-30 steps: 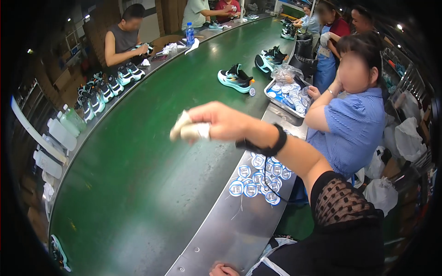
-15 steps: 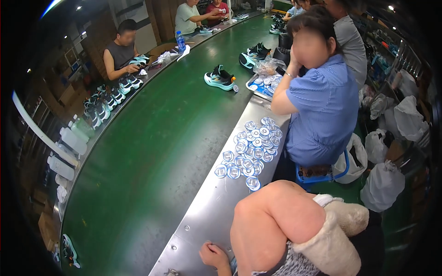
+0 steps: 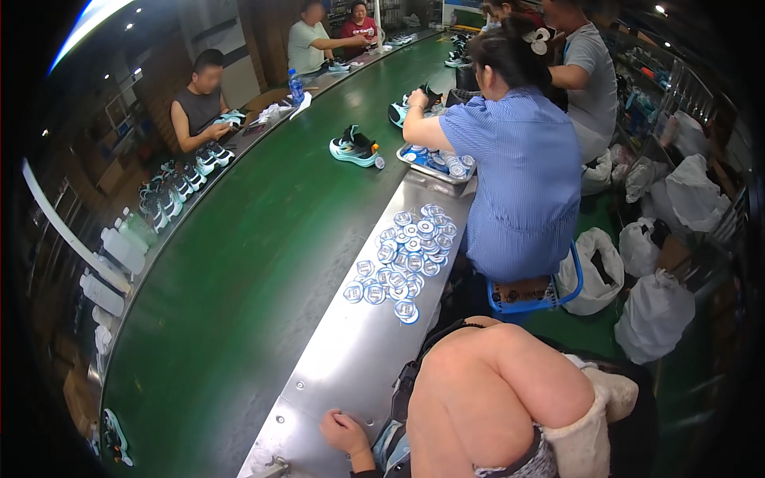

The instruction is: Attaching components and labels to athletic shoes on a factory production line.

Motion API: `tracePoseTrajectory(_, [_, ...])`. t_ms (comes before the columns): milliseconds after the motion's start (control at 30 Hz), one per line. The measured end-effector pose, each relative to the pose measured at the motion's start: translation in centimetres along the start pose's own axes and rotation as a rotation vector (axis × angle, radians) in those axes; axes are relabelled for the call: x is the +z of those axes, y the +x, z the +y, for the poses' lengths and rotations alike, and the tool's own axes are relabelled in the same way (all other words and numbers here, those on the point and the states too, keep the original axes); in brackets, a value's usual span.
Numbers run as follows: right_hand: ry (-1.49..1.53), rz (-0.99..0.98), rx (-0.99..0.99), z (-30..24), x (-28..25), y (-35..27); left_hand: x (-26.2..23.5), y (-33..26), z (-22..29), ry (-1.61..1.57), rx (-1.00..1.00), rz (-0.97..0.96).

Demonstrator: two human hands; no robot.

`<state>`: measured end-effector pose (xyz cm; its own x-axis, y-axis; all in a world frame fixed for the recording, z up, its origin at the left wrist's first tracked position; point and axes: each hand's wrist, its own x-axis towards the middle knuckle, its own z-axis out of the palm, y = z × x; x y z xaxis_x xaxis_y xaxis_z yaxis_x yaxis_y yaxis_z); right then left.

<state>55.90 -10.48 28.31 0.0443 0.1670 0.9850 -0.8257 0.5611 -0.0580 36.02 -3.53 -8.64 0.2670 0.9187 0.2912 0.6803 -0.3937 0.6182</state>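
Note:
My left hand rests on the metal edge of the table, fingers curled in and nothing showing in them. Its forearm comes from the lower edge beside my bent bare knees. My right hand is out of sight. Farther along the metal strip lies a loose pile of round blue-and-white tags, out of my hand's reach as it lies. Past the pile, a metal tray holds more such tags. A black and pale-blue sneaker stands on the green surface with a round tag at its heel.
A co-worker in a striped blue shirt sits ahead on a blue-framed stool, hands at another sneaker. Across the green surface, a person handles a shoe near a row of sneakers. White bags stand at right.
The view has shifted, so the tags and table appear farther left. The co-worker in blue has turned away, lowering a hand from the head and reaching to a sneaker. My left hand stays curled on the table.

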Motion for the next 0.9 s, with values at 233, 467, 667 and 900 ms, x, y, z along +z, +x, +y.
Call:
tracePoseTrajectory(233, [-0.080, 0.005, 0.157, -2.4, 1.4, 0.1, 0.3, 0.0, 0.2, -0.015, 0.065, 0.006])
tracePoseTrajectory(467, [-0.158, -0.070, 0.093, -2.9, 3.6, 0.7, 0.1, 0.2, 0.5, -0.008, 0.055, 0.033])
tracePoseTrajectory(667, [-0.112, 0.063, 0.109, -3.4, 6.5, 1.9, 0.3, 0.3, 0.5, -0.009, 0.084, 0.007])
tracePoseTrajectory(900, [-0.063, -0.395, -0.158, -2.7, 3.0, 1.9, -0.1, -0.2, -0.5, -0.020, 0.103, 0.008])
